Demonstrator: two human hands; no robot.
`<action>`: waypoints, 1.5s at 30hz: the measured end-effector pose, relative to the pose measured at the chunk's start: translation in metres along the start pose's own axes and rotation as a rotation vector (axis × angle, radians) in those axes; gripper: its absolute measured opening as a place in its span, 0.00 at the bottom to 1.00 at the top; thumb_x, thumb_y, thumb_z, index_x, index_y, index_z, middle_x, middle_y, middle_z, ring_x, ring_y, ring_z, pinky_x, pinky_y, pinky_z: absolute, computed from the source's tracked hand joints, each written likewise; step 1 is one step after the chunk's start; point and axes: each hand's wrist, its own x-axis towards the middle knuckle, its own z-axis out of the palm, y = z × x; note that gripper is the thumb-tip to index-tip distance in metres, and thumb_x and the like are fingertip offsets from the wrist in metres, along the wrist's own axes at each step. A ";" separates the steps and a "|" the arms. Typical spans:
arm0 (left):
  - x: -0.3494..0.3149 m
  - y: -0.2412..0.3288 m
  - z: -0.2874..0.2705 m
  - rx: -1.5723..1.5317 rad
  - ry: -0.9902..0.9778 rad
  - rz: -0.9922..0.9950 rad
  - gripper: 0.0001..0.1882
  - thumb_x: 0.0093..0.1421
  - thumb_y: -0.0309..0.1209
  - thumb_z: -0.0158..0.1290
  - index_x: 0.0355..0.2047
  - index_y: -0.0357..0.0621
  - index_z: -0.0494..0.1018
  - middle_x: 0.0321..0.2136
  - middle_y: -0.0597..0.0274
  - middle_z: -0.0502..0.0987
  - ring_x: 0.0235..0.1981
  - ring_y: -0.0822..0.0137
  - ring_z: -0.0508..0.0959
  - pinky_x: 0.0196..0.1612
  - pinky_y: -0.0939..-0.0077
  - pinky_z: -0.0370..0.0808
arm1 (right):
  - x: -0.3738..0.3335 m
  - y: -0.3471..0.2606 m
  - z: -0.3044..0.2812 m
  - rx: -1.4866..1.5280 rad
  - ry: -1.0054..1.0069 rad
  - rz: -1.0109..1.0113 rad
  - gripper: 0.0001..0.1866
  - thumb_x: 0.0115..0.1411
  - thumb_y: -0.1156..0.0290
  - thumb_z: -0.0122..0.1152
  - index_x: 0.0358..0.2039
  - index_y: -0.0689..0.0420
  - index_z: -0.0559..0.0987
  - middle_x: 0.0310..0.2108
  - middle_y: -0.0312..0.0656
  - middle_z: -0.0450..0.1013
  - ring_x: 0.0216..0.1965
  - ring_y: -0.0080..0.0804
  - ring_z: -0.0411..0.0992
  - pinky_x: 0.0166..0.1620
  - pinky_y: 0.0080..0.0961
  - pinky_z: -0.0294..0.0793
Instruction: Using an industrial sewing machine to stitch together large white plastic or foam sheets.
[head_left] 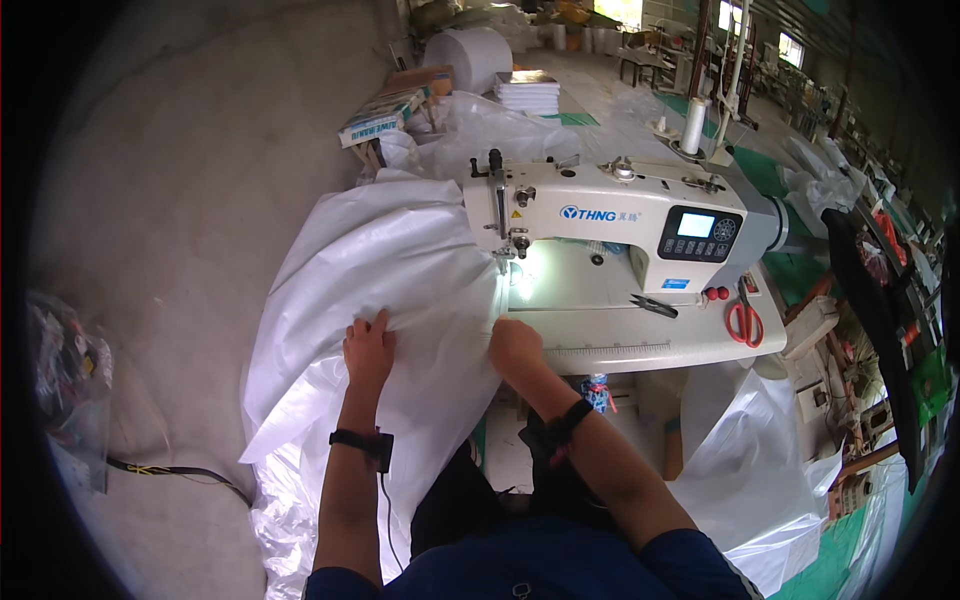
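Sheet (pixel 350 250), white, glossy, creased plastic: in head view we see it draped left of machine (pixel 600 190), right edge near needle. Blue lettering (pixel 589 214) and yellow label (pixel 516 214) on machine; ruler marks (pixel 615 348) along table (pixel 700 335). Clear bag (pixel 75 390) far left, contents too blurred to tell. Our left hand (pixel 369 352) flat on sheet, fingers apart; right hand (pixel 516 349) curled at sheet's edge, grip we cannot tell. Red-handled scissors (pixel 744 318) on table.

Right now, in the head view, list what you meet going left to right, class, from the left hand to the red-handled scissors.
Left hand → right hand → dark snips → small red balls → red-handled scissors.
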 end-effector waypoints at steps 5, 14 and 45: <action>0.027 -0.007 0.017 0.041 -0.018 -0.027 0.19 0.54 0.35 0.49 0.48 0.57 0.70 0.35 0.56 0.67 0.39 0.54 0.68 0.42 0.58 0.67 | 0.024 0.006 0.005 -0.095 0.153 -0.006 0.09 0.54 0.74 0.49 0.35 0.62 0.73 0.30 0.45 0.73 0.31 0.41 0.76 0.33 0.33 0.75; 0.058 -0.006 0.029 0.034 0.014 -0.053 0.18 0.55 0.35 0.49 0.46 0.56 0.73 0.35 0.54 0.67 0.40 0.54 0.68 0.44 0.59 0.66 | 0.060 0.014 0.011 -0.185 0.130 0.010 0.09 0.56 0.72 0.46 0.36 0.59 0.73 0.34 0.45 0.73 0.32 0.41 0.75 0.32 0.34 0.74; 0.058 -0.013 -0.062 0.050 0.227 0.284 0.07 0.49 0.30 0.56 0.29 0.47 0.70 0.20 0.59 0.71 0.20 0.55 0.73 0.25 0.64 0.70 | 0.065 0.022 0.003 -0.200 0.152 -0.104 0.14 0.54 0.73 0.46 0.42 0.62 0.70 0.27 0.46 0.75 0.29 0.41 0.76 0.30 0.35 0.73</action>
